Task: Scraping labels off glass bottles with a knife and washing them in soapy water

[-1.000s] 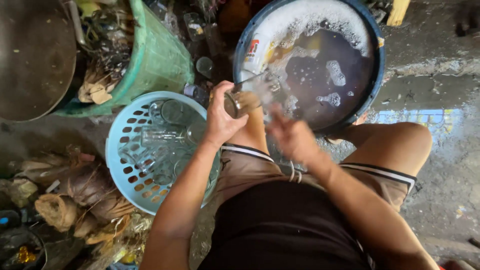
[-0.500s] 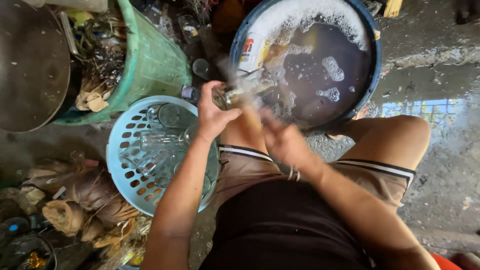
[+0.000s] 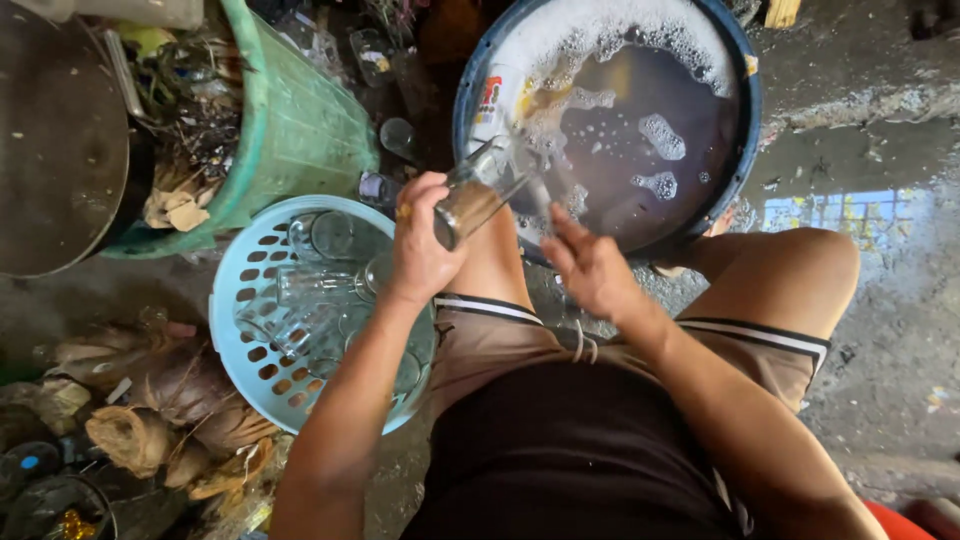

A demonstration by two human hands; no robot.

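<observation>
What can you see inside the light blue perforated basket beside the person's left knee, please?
The light blue basket holds several clear drinking glasses, some lying on their sides. The left forearm covers its right part, so anything there is hidden.

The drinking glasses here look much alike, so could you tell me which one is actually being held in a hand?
It is the clear glass gripped in the left hand, tilted over the edge of the soapy basin. The other glasses lie loose in the light-blue basket.

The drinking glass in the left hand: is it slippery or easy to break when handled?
Probably slippery: the drinking glass is tilted over the basin of foamy water. Likely fragile, since it is clear and thin. The left hand wraps it fully, which probably helps.
</observation>
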